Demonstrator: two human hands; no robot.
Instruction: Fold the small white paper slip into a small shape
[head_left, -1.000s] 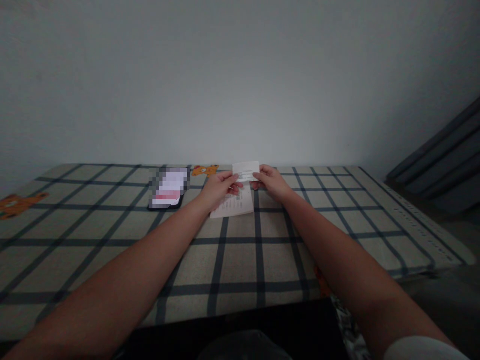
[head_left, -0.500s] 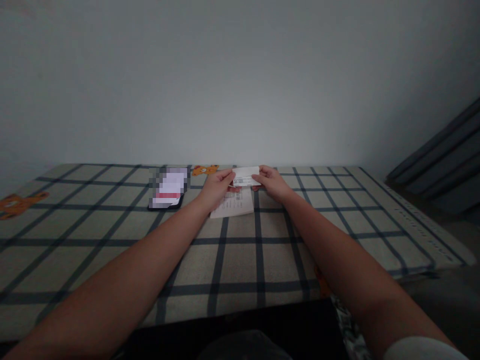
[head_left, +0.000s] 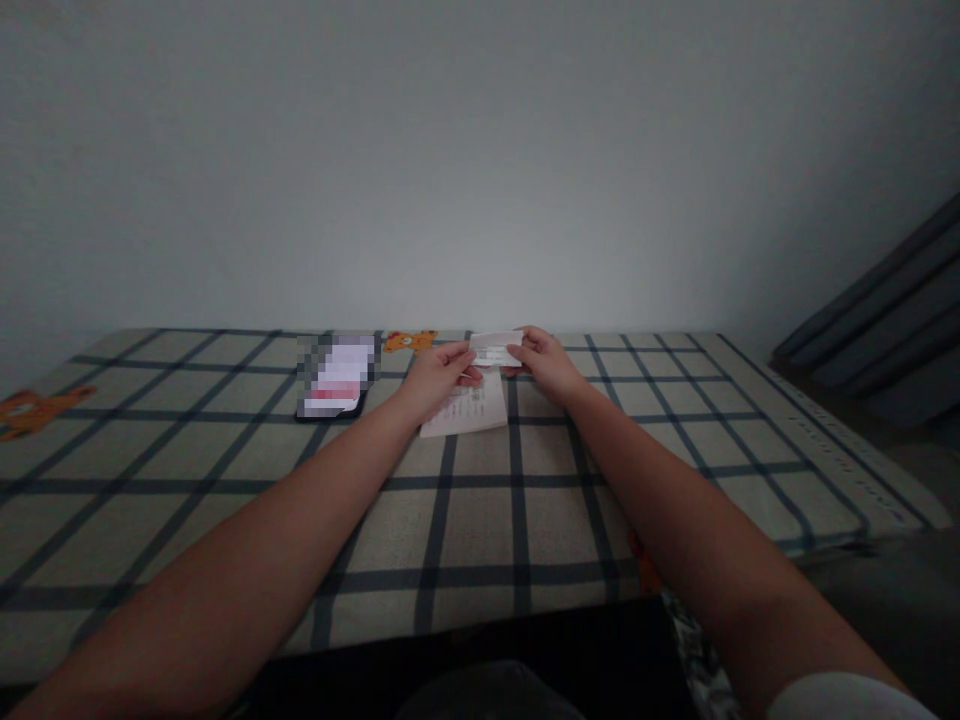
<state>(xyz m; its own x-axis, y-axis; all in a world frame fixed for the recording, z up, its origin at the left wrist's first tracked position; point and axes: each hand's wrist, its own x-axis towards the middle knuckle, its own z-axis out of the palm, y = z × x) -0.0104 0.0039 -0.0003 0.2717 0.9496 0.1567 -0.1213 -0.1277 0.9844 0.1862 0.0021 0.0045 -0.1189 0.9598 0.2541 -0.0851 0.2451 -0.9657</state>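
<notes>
Both arms reach far across a checked cloth [head_left: 225,450]. A white printed paper slip [head_left: 471,408] lies on the cloth, and its far end [head_left: 495,349] is bent up and over toward me. My left hand [head_left: 439,372] pinches the left side of that folded end. My right hand [head_left: 541,360] pinches its right side. The fingers of both hands are closed on the paper.
A phone [head_left: 337,378] with a lit screen lies on the cloth left of my hands. Orange bear prints [head_left: 409,340] dot the cloth. A plain wall rises behind, and dark slanted boards [head_left: 885,320] lean at the right. The cloth's edge [head_left: 847,440] drops off on the right.
The upturned far end of the paper has been folded down lower toward the sheet. Both hands stayed at its two sides and barely shifted.
</notes>
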